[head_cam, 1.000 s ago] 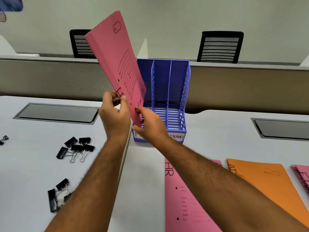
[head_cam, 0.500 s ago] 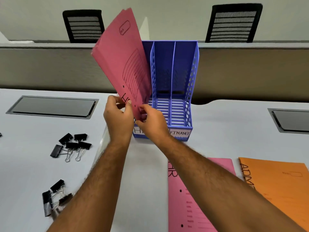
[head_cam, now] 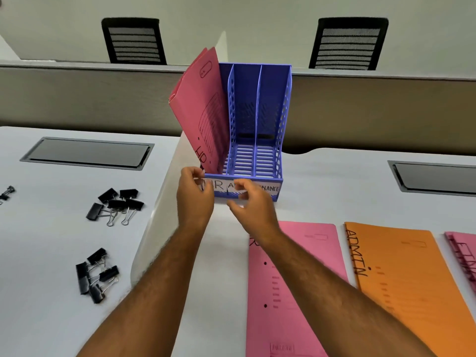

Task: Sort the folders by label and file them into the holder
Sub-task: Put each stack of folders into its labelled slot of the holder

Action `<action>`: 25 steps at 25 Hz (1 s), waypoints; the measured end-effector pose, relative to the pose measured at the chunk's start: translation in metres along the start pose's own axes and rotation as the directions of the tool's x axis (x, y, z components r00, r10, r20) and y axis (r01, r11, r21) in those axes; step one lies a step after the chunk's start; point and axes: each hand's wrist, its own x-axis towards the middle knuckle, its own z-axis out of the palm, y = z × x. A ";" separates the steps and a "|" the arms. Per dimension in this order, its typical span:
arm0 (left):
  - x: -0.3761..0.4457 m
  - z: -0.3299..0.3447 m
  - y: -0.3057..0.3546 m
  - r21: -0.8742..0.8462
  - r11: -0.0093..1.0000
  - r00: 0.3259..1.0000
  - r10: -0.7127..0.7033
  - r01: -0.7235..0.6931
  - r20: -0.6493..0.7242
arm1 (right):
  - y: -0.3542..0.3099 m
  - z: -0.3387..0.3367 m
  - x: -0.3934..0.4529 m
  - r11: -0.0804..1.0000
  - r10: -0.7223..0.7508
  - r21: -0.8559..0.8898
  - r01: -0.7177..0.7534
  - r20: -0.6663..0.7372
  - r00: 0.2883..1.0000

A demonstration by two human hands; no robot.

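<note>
Leaning left in the leftmost slot of the blue file holder, above its HR label, the pink HR folder has its lower corner pinched by the left hand. The right hand, fingers loose and empty, hovers nearer the next pink folder, which lies lengthwise toward the table's near edge.

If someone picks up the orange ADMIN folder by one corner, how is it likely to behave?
The orange ADMIN folder lies thin and flat on the table, so it is probably light and may sag if lifted by a corner. Its smooth face suggests that it would slide easily when pushed. It looks unlikely to roll or tip.
</note>
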 end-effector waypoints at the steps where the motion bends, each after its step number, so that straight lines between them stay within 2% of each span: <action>1: -0.016 0.000 -0.009 0.022 1.000 0.998 -0.022 0.021 0.054 | 0.007 -0.005 -0.016 1.000 0.025 -0.004 -0.025 0.001 1.000; 5: -0.087 -0.007 -0.050 0.162 0.986 0.970 -0.072 0.035 0.231 | 0.038 -0.035 -0.084 0.987 0.143 -0.077 -0.142 0.011 0.990; 9: -0.148 -0.012 -0.079 0.254 0.966 0.908 -0.142 0.041 0.394 | 0.068 -0.063 -0.157 0.962 0.241 -0.138 -0.234 0.035 0.970; 13: -0.184 -0.013 -0.091 0.337 0.941 0.854 -0.198 0.029 0.480 | 0.092 -0.082 -0.218 0.930 0.301 -0.250 -0.269 0.099 0.948; 16: -0.201 -0.006 -0.086 0.340 0.939 0.844 -0.222 0.049 0.489 | 0.103 -0.090 -0.243 0.909 0.332 -0.305 -0.284 0.118 0.936; 17: -0.205 -0.002 -0.082 0.326 0.941 0.840 -0.246 0.088 0.483 | 0.104 -0.090 -0.246 0.903 0.336 -0.325 -0.283 0.121 0.934; 19: -0.203 0.005 -0.074 0.249 0.932 0.811 -0.354 0.263 0.466 | 0.103 -0.090 -0.245 0.897 0.335 -0.344 -0.276 0.122 0.934; 21: -0.196 0.009 -0.067 0.139 0.871 0.727 -0.473 0.471 0.498 | 0.104 -0.092 -0.243 0.903 0.330 -0.330 -0.274 0.125 0.936; 23: -0.191 0.006 -0.060 0.099 0.832 0.660 -0.499 0.546 0.562 | 0.105 -0.095 -0.246 0.910 0.331 -0.308 -0.277 0.138 0.934; 25: -0.191 0.001 -0.055 0.073 0.833 0.648 -0.478 0.548 0.593 | 0.106 -0.097 -0.251 0.920 0.323 -0.282 -0.271 0.155 0.934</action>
